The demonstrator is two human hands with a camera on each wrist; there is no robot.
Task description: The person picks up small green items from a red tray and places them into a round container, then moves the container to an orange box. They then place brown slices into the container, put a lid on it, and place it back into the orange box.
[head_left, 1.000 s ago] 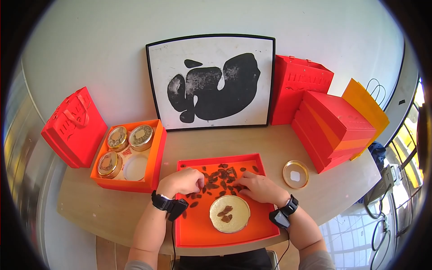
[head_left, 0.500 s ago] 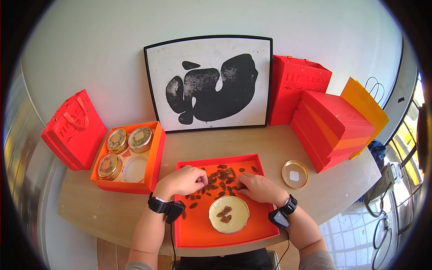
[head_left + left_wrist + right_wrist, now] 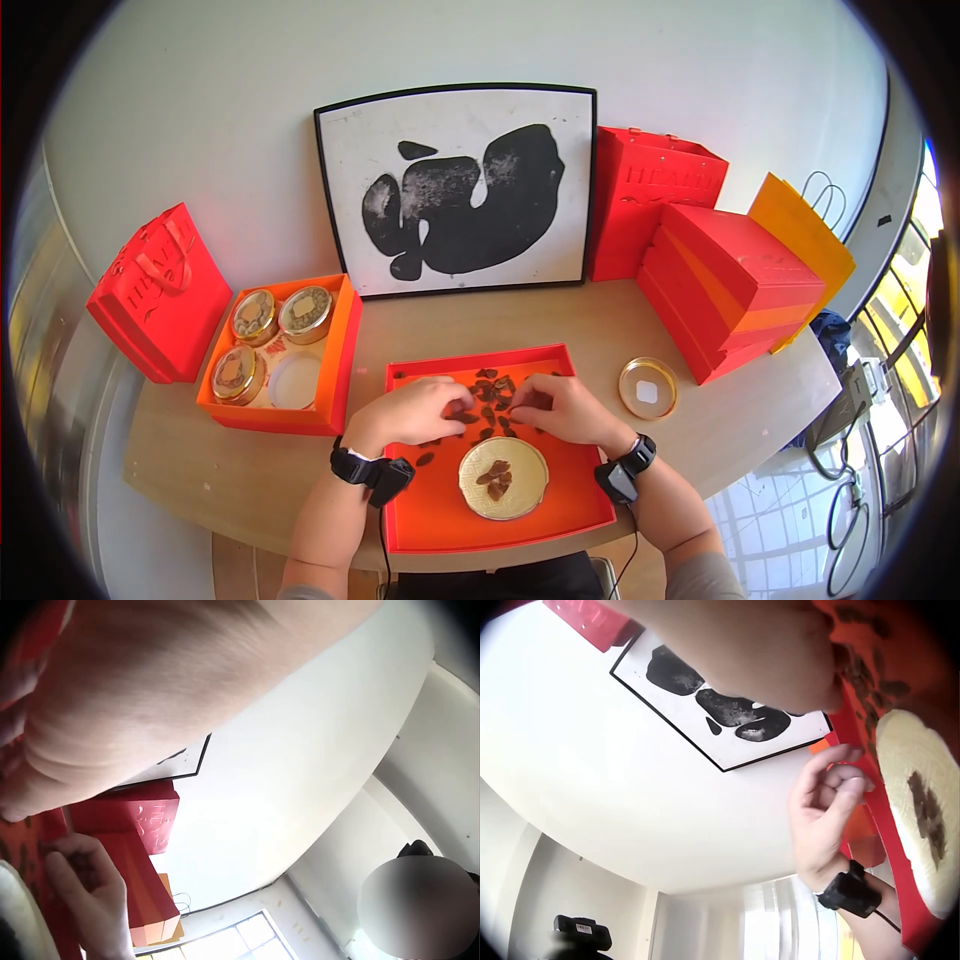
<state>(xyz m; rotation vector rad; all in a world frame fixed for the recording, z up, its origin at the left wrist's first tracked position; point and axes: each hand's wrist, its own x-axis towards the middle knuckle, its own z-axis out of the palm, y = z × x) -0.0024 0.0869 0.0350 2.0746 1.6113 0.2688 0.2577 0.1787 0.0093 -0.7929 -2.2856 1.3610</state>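
Observation:
Dried brown slices (image 3: 489, 392) lie scattered over the far half of a shallow red-orange tray (image 3: 425, 525). My left hand (image 3: 425, 408) is low over them with fingers curled, and a brown slice shows between its fingertips. Across from it, my right hand (image 3: 565, 408) brings thumb and fingers together on a slice at the group's right edge. Its curled fingers appear in the left wrist view, partly out of sight behind its thumb. Nearer the front of the tray is a round cream dish (image 3: 525, 490) with a small cluster of slices on it.
At left, an orange box (image 3: 345, 360) holds lidded jars (image 3: 305, 312) and one vacant round slot. A gold-rimmed round lid (image 3: 648, 388) lies right of the tray. Red boxes (image 3: 745, 270), red bags (image 3: 160, 295) and a framed picture (image 3: 455, 190) stand around the table's back.
My left hand has shifted right, toward the middle of the slices. My right hand's fingers have lifted and curled together. The whole head view has drifted slightly left.

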